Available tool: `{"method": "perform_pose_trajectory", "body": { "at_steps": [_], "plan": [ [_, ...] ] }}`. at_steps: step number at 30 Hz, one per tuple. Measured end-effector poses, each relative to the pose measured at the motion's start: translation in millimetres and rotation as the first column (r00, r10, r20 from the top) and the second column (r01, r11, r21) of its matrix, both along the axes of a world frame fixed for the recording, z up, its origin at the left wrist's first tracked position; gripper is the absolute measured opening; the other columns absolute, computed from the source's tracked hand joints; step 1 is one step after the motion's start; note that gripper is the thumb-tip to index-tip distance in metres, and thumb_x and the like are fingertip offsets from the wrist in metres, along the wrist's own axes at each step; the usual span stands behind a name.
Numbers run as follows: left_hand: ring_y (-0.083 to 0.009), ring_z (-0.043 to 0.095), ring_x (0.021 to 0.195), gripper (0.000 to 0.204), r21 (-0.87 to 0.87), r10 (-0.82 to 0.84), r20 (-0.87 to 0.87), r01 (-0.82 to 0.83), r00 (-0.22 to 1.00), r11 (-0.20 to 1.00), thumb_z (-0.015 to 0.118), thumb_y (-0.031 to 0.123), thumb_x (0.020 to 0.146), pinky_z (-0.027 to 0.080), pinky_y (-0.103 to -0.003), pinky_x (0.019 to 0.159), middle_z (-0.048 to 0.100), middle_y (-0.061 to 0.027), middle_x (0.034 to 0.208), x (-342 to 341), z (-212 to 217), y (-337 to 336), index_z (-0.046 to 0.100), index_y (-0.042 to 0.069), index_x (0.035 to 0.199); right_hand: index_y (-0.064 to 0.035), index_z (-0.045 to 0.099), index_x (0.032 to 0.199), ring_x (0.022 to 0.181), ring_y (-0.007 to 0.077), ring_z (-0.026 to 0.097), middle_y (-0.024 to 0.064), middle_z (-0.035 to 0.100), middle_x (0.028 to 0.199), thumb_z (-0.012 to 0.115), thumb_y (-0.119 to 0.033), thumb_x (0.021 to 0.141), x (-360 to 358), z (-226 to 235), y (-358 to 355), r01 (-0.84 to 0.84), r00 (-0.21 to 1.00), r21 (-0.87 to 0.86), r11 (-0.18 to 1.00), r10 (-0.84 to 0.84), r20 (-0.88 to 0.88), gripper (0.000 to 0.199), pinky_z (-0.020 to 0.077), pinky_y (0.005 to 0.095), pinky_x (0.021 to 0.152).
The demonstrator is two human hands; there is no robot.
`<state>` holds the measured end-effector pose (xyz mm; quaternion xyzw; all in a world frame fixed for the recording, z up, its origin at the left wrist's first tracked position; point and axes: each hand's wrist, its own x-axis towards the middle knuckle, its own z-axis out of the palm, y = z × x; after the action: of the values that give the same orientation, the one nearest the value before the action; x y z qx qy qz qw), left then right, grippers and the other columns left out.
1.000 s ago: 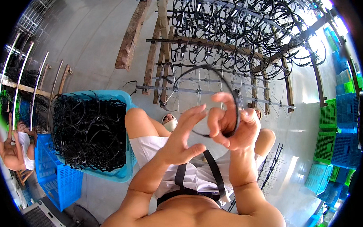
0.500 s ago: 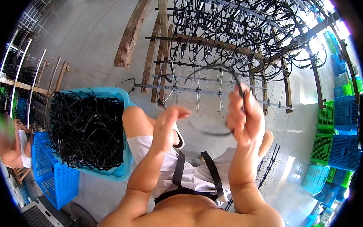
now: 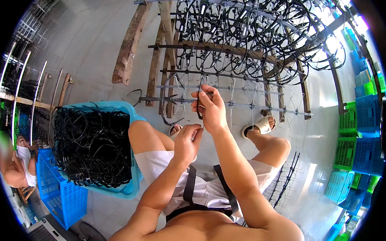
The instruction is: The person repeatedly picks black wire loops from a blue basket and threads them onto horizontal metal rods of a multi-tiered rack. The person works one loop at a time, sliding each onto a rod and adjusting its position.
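Both hands have drawn together, right hand [image 3: 213, 110] grasping the black band [image 3: 200, 114], now edge-on by the wire hooks [image 3: 207, 81] of the rack [image 3: 131, 46] and ready to meet them, left hand [image 3: 187, 141] pinched just below, contents unclear.

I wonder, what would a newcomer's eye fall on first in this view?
Probably the dense tangle of black hoops on the rack, upper centre to right. Next comes the light-blue tub heaped with black strips, at centre left. Near the middle, the right hand holds a thin black band, the left hand just below.
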<state>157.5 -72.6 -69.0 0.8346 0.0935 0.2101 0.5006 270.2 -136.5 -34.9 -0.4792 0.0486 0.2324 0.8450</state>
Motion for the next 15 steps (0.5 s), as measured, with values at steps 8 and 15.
{"method": "perform_pose_trajectory", "body": {
  "at_steps": [8, 15],
  "plan": [
    [-0.0240, 0.063, 0.066, 0.011, -0.053, -0.051, 0.027, 0.052, 0.998, 0.997, 0.069, 0.004, 0.077, 0.048, -0.030, 0.059, 0.066, -0.0105, 0.081, 0.9, -2.1, 8.3, 0.066, 0.003, 0.088, -0.0015, 0.045, 0.114, 0.070, 0.0158, 0.058, 0.0119, 0.061, 0.094, 0.051, -0.010, 0.093, -2.6, -4.0, -3.9, -0.032, 0.998, 0.019, 0.999, 0.031, 0.063, 0.024, 0.0474, 0.0282, 0.059],
    [-0.0232, 0.064, 0.066, 0.009, -0.056, -0.042, -0.005, 0.042, 0.999, 0.998, 0.070, 0.006, 0.076, 0.048, -0.031, 0.061, 0.067, -0.0090, 0.079, 2.3, -3.0, 8.9, 0.067, 0.004, 0.085, 0.0000, 0.046, 0.111, 0.062, 0.0122, 0.053, 0.0108, 0.062, 0.089, 0.052, -0.010, 0.092, -4.2, 0.7, 2.3, -0.026, 0.996, 0.001, 1.000, 0.026, 0.090, 0.022, 0.0437, 0.0255, 0.054]
  ]
}}
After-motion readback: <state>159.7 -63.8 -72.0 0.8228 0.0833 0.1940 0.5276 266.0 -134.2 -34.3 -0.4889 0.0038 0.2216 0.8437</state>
